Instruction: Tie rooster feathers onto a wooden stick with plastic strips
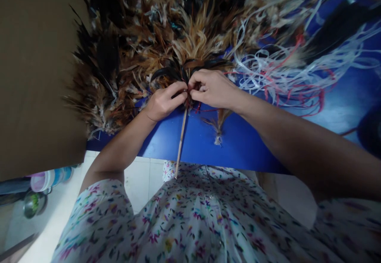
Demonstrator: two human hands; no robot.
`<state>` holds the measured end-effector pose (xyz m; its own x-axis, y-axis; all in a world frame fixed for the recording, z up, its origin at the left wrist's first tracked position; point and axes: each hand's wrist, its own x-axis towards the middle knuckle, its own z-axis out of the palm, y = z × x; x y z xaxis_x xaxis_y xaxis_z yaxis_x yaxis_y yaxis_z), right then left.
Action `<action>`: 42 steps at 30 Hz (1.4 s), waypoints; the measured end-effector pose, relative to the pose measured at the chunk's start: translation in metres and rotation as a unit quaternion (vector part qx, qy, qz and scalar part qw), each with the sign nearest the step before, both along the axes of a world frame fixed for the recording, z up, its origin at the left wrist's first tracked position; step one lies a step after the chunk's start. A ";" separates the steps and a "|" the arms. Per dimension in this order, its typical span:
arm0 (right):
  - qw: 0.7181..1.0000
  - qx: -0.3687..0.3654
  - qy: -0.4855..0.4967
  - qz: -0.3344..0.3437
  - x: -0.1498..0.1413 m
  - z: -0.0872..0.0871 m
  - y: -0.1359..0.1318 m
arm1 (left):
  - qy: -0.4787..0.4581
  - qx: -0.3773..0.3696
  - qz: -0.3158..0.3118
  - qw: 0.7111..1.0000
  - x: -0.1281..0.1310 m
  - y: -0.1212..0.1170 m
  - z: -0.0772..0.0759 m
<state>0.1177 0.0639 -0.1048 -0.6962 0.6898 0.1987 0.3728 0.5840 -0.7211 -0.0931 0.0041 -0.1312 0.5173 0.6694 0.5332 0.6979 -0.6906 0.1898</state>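
Both hands meet at the upper end of a thin wooden stick point(180, 147), where brown and black feathers point(167, 72) fan out. With fingers pinched, my left hand point(166, 101) grips the feathered stick from the left side. My right hand point(214, 88) is closed from the right, its fingertips at the same joint; what they pinch is too small to make out. A bit of red string point(198, 107) shows just below the fingers. The stick's lower end reaches past the table edge toward my lap. A small loose feather tuft point(218, 130) lies below my right wrist.
A large heap of brown and black feathers point(127, 52) covers the back and left of the blue table point(208, 151). Tangled white and red plastic strips point(285, 72) lie at right. A brown cardboard panel point(41, 72) stands at left. A metal bowl point(32, 204) sits on the floor.
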 end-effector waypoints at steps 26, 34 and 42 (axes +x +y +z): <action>1.000 -0.018 0.006 -0.021 0.000 0.001 -0.002 | 0.004 -0.010 -0.014 1.000 -0.001 0.001 -0.002; 0.999 -0.033 0.028 -0.021 0.001 -0.004 -0.002 | 0.010 -0.008 -0.026 1.000 0.000 -0.001 -0.002; 0.999 -0.034 0.031 -0.022 0.001 -0.005 -0.002 | 0.003 -0.022 -0.009 1.000 0.002 0.000 0.000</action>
<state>0.1187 0.0623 -0.1095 -0.6526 0.7329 0.1922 0.3504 0.5168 -0.7811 -0.0907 0.0038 -0.1316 0.5336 0.6824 0.4995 0.6861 -0.6947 0.2160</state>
